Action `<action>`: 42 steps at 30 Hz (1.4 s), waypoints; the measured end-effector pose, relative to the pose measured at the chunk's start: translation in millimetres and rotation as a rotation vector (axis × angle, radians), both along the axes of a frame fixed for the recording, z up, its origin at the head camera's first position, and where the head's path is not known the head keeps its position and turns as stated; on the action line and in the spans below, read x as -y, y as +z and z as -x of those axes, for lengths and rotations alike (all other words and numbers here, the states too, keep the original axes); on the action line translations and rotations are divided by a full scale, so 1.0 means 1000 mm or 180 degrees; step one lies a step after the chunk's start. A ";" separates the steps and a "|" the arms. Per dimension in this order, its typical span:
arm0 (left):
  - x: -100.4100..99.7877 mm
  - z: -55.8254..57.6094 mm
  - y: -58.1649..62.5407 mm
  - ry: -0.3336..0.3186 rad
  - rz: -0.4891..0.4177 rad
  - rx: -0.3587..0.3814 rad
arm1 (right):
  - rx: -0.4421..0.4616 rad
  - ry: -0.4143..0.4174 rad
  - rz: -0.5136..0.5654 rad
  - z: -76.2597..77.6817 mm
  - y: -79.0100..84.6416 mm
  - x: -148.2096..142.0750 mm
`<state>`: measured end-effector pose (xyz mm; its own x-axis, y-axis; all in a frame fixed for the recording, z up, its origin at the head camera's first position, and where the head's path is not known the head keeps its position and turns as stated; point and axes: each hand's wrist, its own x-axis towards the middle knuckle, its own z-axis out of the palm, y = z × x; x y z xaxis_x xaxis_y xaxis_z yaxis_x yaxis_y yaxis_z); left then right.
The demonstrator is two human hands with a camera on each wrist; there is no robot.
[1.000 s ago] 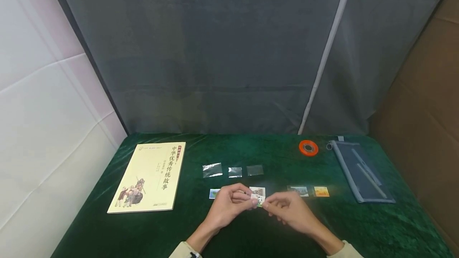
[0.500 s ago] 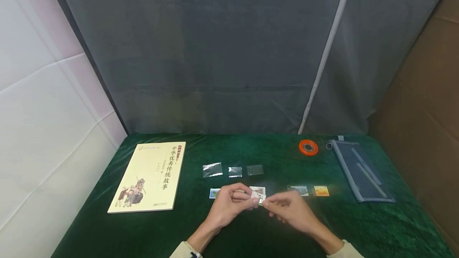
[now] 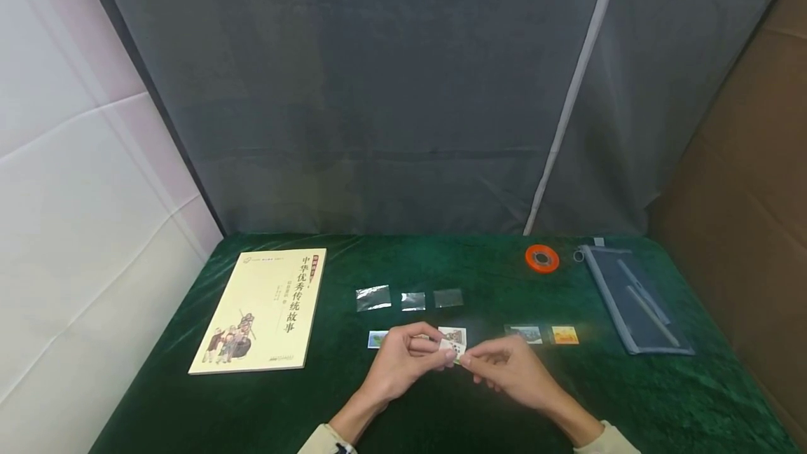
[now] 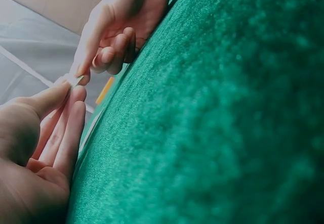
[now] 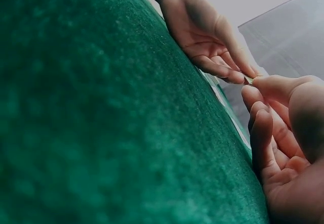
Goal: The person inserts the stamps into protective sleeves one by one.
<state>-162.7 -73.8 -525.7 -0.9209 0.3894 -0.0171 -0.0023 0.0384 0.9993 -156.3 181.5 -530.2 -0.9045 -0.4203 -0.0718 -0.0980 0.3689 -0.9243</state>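
The left hand (image 3: 401, 364) and right hand (image 3: 515, 371) pinch a small, flat, whitish stamp-like slip (image 3: 451, 347) with dark spots and a greenish lower edge.

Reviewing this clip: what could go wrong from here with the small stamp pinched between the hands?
1. The left hand and right hand both pinch the small stamp, so an uneven pull might crease or tear it.
2. Their fingertips cover much of it, so it could slip unnoticed.
3. The brown-and-white stamp lies just beyond the fingers; a careless move might nudge it.
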 end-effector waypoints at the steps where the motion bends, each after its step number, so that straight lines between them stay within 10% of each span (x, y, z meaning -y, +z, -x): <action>1: 0.000 0.000 0.000 -0.0008 -0.0001 -0.0007 | 0.0000 0.0005 0.0002 0.000 0.000 0.000; 22: -0.004 -0.006 0.000 -0.0100 0.0507 -0.0452 | -0.0037 0.0134 0.0287 -0.002 0.002 0.004; 31: -0.014 -0.006 0.005 -0.0164 0.0689 -0.0680 | -0.0375 0.0125 -0.0178 0.002 0.015 -0.007; 42: -0.044 0.034 0.030 -0.0315 0.1385 -0.1586 | -0.0754 0.0269 -0.0557 0.038 0.032 -0.042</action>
